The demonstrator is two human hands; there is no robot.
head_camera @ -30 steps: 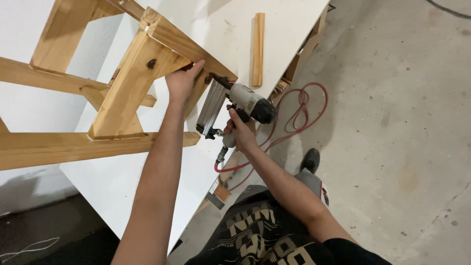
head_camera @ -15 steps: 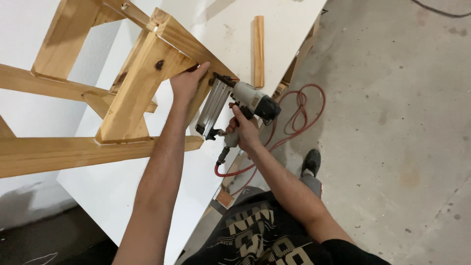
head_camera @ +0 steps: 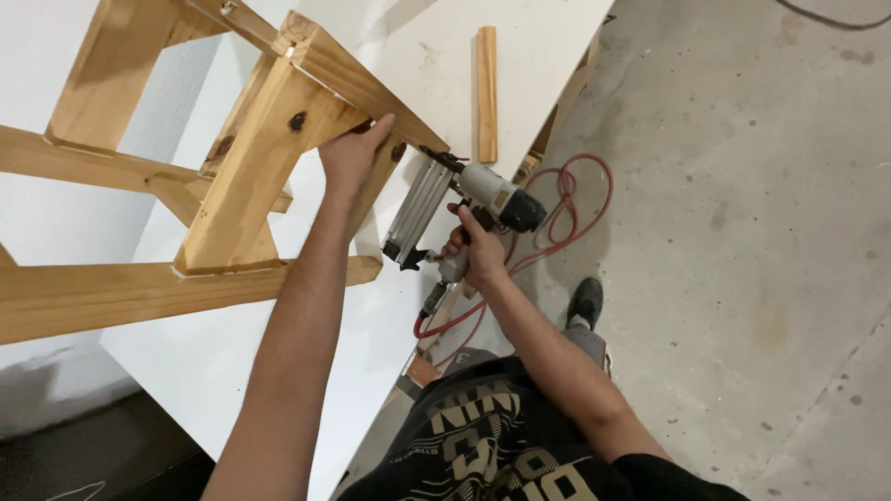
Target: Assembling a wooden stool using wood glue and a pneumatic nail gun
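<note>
Left hand grips the wooden frame at its angled top board, right hand clenched on the nail gun with nose against that board's end; fastening step, apparently; next needs the nose held square.

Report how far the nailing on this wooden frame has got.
Done: the wooden frame already stands assembled on the white table. In hand: left hand braces a frame board; right hand presses the nail gun to that board's end. Left: one loose wood strip lies unattached on the table.
</note>
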